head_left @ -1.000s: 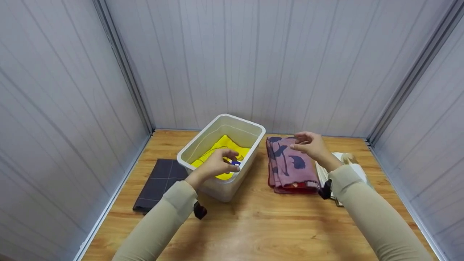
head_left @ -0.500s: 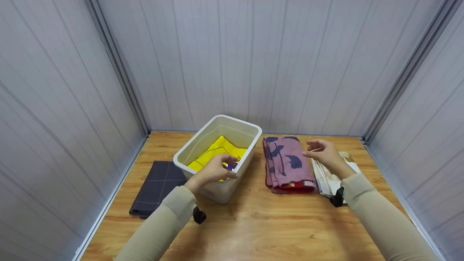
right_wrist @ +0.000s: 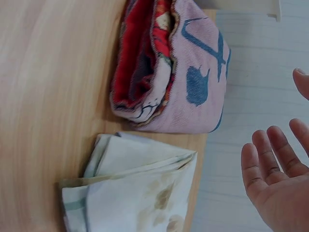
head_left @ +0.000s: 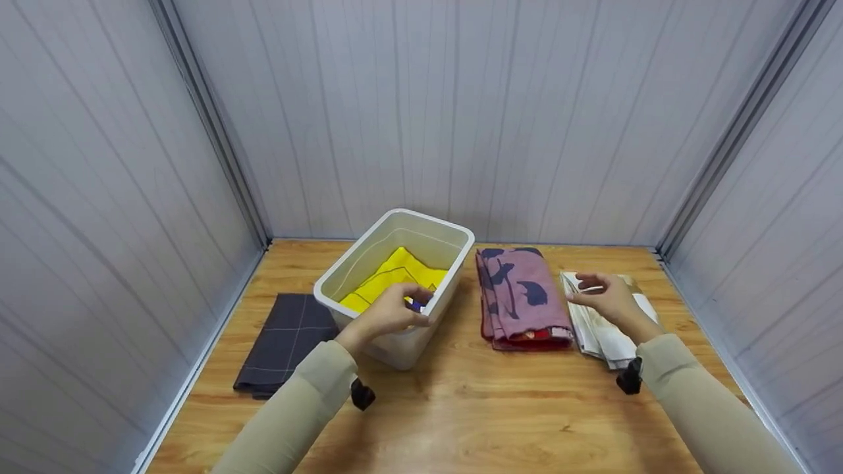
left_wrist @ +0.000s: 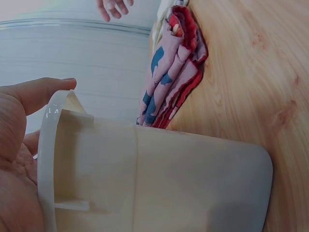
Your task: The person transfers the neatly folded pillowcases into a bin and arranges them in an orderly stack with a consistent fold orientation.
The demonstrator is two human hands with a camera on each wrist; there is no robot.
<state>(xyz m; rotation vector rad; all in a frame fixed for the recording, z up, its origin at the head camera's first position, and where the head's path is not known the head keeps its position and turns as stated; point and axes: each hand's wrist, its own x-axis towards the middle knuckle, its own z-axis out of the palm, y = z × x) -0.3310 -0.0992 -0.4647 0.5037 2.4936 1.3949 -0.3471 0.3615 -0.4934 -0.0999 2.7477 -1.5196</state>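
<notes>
My left hand [head_left: 385, 313] is at the near right corner of a white plastic bin [head_left: 392, 349], fingers loosely bent over the opening. In the left wrist view one fingertip overlaps the bin's rim [left_wrist: 46, 145]. Inside the bin lies a yellow cloth [head_left: 388, 280], and a small blue-and-white patch shows between thumb and fingers. My right hand [head_left: 612, 306] hovers over a folded white-and-tan cloth [head_left: 602, 339], holding nothing, its fingers relaxed and apart. Just left of it lies a folded pink cloth [head_left: 520, 296] with dark blue shapes and red inner layers.
A folded dark grey checked cloth [head_left: 286, 339] lies left of the bin, partly behind the left forearm. Everything rests on a wooden tabletop [head_left: 494, 408], enclosed by pale panel walls [head_left: 428, 112] at the back and both sides.
My right hand has moved right and toward me, from over the pink cloth to over the white-and-tan one. The left hand stays at the bin's corner, and the head view has shifted slightly.
</notes>
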